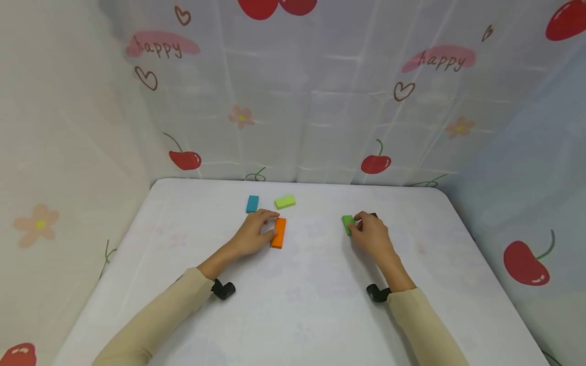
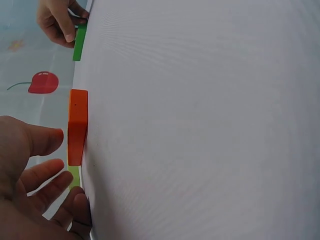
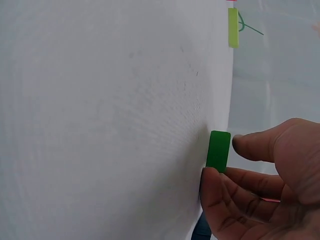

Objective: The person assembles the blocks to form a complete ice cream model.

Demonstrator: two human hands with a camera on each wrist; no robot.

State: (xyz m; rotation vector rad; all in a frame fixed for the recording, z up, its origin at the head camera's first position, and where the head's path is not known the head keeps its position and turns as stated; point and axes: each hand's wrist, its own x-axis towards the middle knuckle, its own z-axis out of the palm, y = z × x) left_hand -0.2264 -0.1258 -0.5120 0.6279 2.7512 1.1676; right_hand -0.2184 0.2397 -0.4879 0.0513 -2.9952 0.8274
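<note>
An orange block point(image 1: 278, 233) lies on the white table just right of my left hand point(image 1: 253, 234). That hand's thumb and fingers are spread apart beside the block, and in the left wrist view a small gap shows between thumb tip and orange block point(image 2: 78, 127). My right hand point(image 1: 372, 235) is at a green block point(image 1: 348, 224). In the right wrist view its fingertips are right at one end of the green block point(image 3: 218, 151), with the thumb slightly off its side. A dark block point(image 1: 374, 215) is mostly hidden behind the right hand.
A blue block point(image 1: 252, 204) and a lime-green block point(image 1: 285, 202) lie beyond the left hand. The white tabletop point(image 1: 302, 305) ends at the back against a curtain point(image 1: 297, 101) with cherries and hearts. A black device point(image 1: 223, 290) is worn at each wrist.
</note>
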